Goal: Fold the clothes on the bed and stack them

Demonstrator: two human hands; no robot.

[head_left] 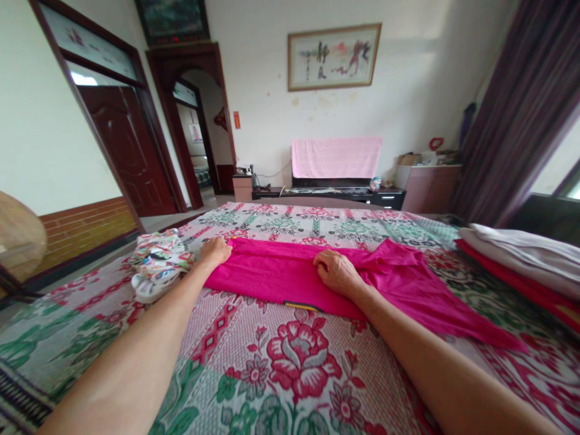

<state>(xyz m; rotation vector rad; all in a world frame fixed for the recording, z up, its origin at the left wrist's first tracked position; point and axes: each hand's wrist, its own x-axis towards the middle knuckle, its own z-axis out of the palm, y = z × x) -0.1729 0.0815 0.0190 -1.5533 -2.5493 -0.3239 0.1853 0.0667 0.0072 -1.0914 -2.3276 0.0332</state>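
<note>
A bright pink garment (pixel 272 272) lies stretched from left to right over a flowered cloth (pixel 299 362), its left part folded into a long strip and its right part spread loosely. At the strip's far left end, my left hand (pixel 216 251) is closed on the pink fabric. My right hand (pixel 334 270) rests on the garment near its middle with the fingers curled down against the fabric; whether they pinch it is hard to tell. A short yellow and dark trim shows along the near edge between the hands.
Left of my left forearm lies a crumpled multicoloured cloth bundle (pixel 161 260). Folded white and red textiles (pixel 525 260) are stacked at the right edge. Beyond the flowered surface stands a low black cabinet (pixel 389 198) with a pink cloth (pixel 338 157) above it.
</note>
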